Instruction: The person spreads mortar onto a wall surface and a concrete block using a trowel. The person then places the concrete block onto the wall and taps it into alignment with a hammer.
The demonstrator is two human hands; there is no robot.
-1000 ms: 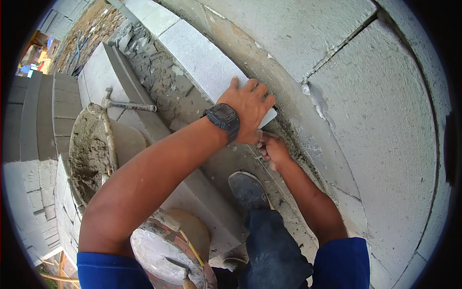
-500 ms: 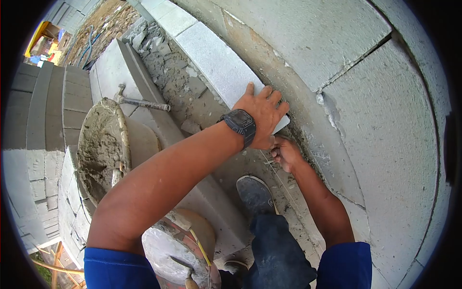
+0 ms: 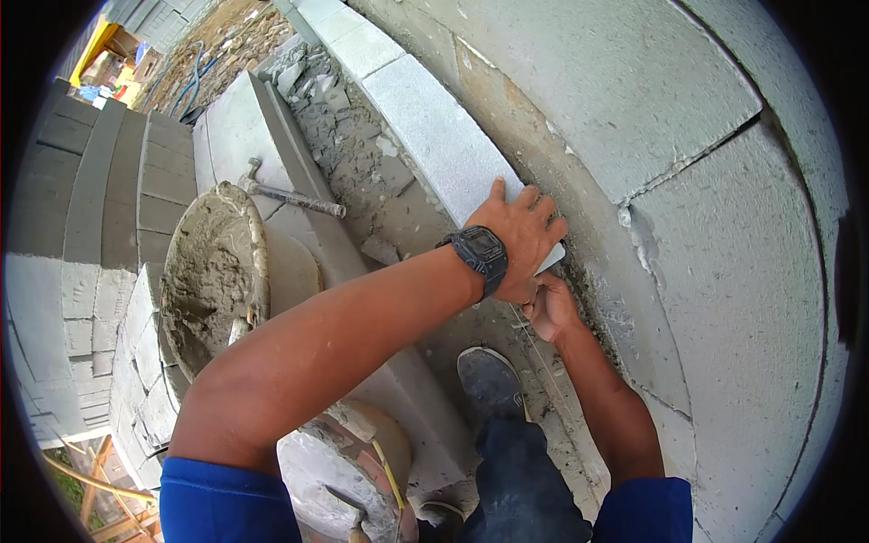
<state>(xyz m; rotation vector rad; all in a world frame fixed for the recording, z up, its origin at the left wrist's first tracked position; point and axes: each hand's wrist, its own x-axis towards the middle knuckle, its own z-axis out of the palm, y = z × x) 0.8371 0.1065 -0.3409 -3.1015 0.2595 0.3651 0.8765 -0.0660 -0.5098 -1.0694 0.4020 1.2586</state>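
A row of pale grey concrete blocks [image 3: 444, 127] runs along the foot of the wall. My left hand [image 3: 518, 237], with a black watch on its wrist, presses on the near end of this row, fingers spread. Just below it, my right hand [image 3: 554, 310] is closed in a pinch at the block's end face. A thin string [image 3: 546, 364] trails from there toward my feet; the fingertips and the string's upper end are partly hidden by the left hand.
Large wall blocks [image 3: 724, 290] rise on the right. On the left stand a bucket of wet mortar [image 3: 213, 271], a hammer [image 3: 294, 197] on a block ledge, and a second bucket [image 3: 317, 471] with a trowel [image 3: 348, 507]. Rubble [image 3: 326, 109] fills the trench beyond.
The whole view has shifted a little, so things appear slightly farther right. Both hands keep their places at the block's end.
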